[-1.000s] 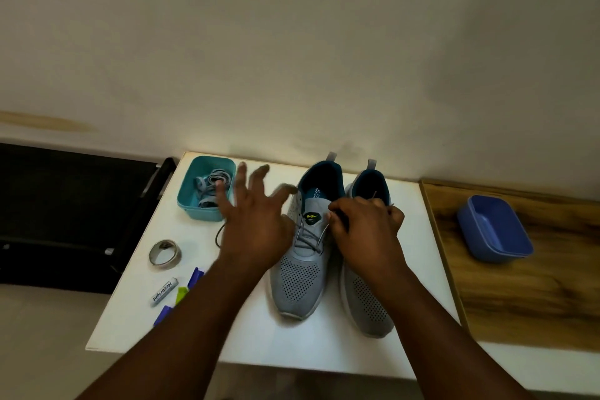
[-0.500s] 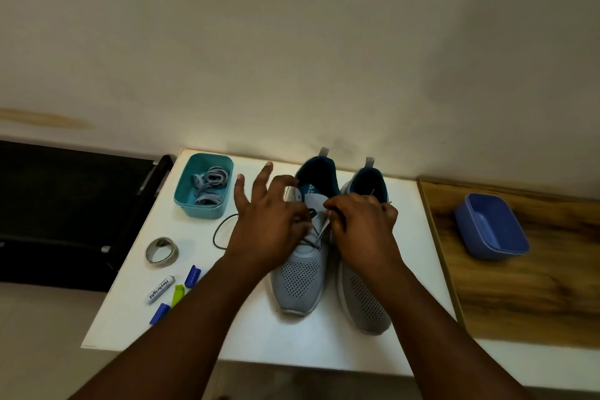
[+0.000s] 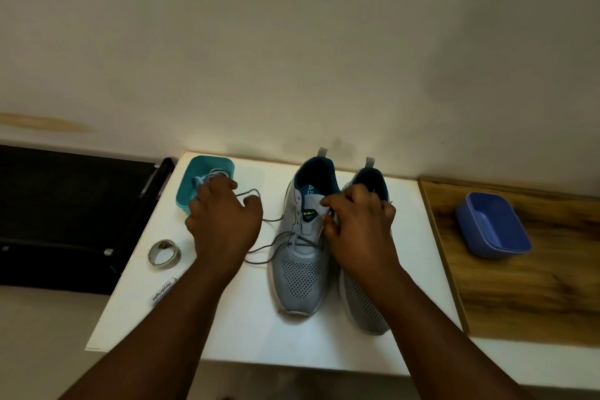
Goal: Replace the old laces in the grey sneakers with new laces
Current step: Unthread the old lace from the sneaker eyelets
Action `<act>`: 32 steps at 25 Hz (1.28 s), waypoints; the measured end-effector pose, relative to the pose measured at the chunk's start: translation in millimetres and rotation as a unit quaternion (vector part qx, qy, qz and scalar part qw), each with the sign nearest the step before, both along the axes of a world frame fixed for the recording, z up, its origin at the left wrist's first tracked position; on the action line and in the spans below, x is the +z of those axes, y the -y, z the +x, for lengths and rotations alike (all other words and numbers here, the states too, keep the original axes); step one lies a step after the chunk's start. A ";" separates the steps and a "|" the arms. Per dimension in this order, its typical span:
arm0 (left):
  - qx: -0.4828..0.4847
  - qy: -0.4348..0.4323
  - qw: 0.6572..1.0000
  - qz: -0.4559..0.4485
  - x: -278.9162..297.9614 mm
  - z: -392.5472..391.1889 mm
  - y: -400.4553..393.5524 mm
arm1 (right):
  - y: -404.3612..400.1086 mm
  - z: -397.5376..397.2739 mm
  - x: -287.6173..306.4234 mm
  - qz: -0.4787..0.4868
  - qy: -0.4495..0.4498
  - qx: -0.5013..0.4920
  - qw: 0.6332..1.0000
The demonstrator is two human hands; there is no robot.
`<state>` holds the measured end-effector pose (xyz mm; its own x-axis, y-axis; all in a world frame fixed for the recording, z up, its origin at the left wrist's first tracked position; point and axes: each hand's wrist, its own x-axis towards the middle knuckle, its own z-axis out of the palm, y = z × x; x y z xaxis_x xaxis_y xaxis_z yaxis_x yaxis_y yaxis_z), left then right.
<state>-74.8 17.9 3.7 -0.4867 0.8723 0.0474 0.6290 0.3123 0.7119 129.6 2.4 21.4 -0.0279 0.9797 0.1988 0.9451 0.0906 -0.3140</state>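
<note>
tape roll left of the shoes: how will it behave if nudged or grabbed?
The tape roll lies flat on its side on the white table, so it should slide, not roll. It's a thin hollow ring, so probably light. Stood on edge, it could roll.

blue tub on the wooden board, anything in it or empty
Empty as far as the view shows: the blue tub sits upright on the wooden board, its bare blue inside visible.

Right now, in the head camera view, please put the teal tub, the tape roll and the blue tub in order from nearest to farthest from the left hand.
1. Teal tub, just behind the left hand.
2. Tape roll, to its left on the white table.
3. Blue tub, far right on the wooden board.
</note>
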 end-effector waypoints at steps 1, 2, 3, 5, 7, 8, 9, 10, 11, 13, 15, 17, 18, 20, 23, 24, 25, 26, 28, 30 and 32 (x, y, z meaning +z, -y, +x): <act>0.005 -0.040 0.999 -0.022 -0.2 2.7 1.2 | 1.7 -4.2 2.0 0.001 0.010 0.017 1.000; -0.001 -0.081 0.997 -0.014 -1.1 5.3 2.3 | 3.6 -9.5 2.9 -0.010 0.028 0.035 0.999; -0.025 -0.125 0.992 0.016 -2.9 9.1 2.8 | 5.7 -14.8 1.9 -0.025 0.049 0.052 0.997; -0.106 -0.147 0.982 0.059 -4.3 19.8 4.8 | 8.8 -23.6 -3.3 -0.048 0.080 0.069 0.993; -0.171 -0.078 0.982 0.017 -6.3 30.0 5.7 | 9.2 -27.0 -9.7 -0.060 0.097 0.070 0.991; -0.187 -0.052 0.981 -0.018 -7.6 33.5 4.9 | 8.9 -27.2 -12.0 -0.062 0.102 0.068 0.990; -0.193 -0.044 0.979 -0.040 -8.3 35.5 3.4 | 8.6 -27.0 -13.8 -0.062 0.106 0.069 0.990; -0.191 -0.044 0.979 -0.053 -8.6 36.7 1.4 | 8.2 -26.7 -14.9 -0.059 0.111 0.070 0.990; -0.187 -0.045 0.980 -0.057 -7.9 37.2 -0.8 | 7.9 -27.1 -15.0 -0.056 0.112 0.071 0.990; -0.196 -0.057 0.978 -0.050 -6.3 36.9 -5.3 | 8.6 -26.8 -11.3 -0.054 0.113 0.058 0.990; -0.211 -0.110 0.971 -0.029 -3.5 34.9 -8.2 | 9.1 -21.6 -2.9 -0.052 0.118 0.025 0.991; -0.202 -0.139 0.969 -0.018 -0.5 30.7 -9.1 | 10.4 -7.1 7.0 -0.037 0.109 -0.030 0.993; -0.196 -0.123 0.973 -0.020 -0.2 28.0 -9.7 | 11.2 0.8 11.4 -0.026 0.098 -0.058 0.993; -0.191 -0.068 0.979 -0.031 -0.1 25.2 -10.0 | 13.5 6.7 15.0 -0.008 0.071 -0.091 0.993; -0.200 -0.023 0.979 -0.038 -2.0 28.1 -9.7 | 14.8 -11.7 5.9 -0.020 0.086 -0.005 0.996; -0.202 -0.020 0.979 -0.038 -2.4 28.8 -10.2 | 14.0 -20.3 -1.0 -0.034 0.105 0.037 0.993; -0.202 -0.017 0.979 -0.037 -2.8 29.0 -10.9 | 12.4 -26.8 -8.0 -0.040 0.116 0.065 0.990; -0.203 -0.015 0.979 -0.035 -3.5 28.8 -11.7 | 10.6 -30.0 -13.6 -0.044 0.119 0.078 0.989; -0.203 -0.021 0.978 -0.029 -4.4 28.1 -12.7 | 7.1 -26.2 -16.8 -0.042 0.105 0.070 0.991; -0.201 -0.042 0.978 -0.026 -4.7 28.6 -12.4 | 4.3 -12.2 -12.2 -0.036 0.103 0.032 0.994; -0.200 -0.057 0.978 -0.024 -4.9 29.1 -12.2 | 2.7 12.6 -0.7 -0.009 0.143 -0.050 0.988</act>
